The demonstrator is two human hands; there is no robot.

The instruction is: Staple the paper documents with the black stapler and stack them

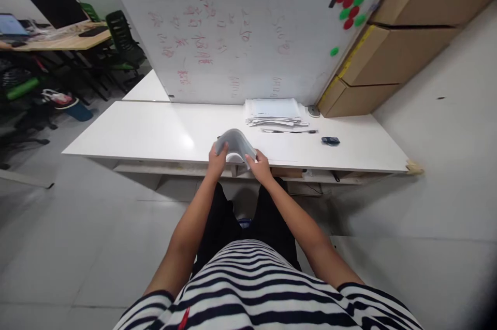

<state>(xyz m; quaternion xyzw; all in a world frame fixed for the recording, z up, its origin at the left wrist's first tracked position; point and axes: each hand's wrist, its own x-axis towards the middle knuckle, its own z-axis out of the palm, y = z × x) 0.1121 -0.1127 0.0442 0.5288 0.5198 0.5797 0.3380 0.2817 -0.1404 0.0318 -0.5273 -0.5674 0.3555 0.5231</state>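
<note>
A sheaf of whitish-grey paper is bowed into an arch between my two hands, just above the front edge of the white table. My left hand is closed on its left end, with the thumb on the near face. The right end is gripped by my right hand, thumb also in front. How many sheets there are I cannot tell. Beyond my right hand lies a thick, uneven stack of papers, with a thin dark-and-white strip in front of it.
A whiteboard with writing and magnets stands along the table's back. Cardboard boxes are piled at the right. A small dark packet lies on the table's right part, and a round grey object near the boxes. An open shelf runs underneath.
</note>
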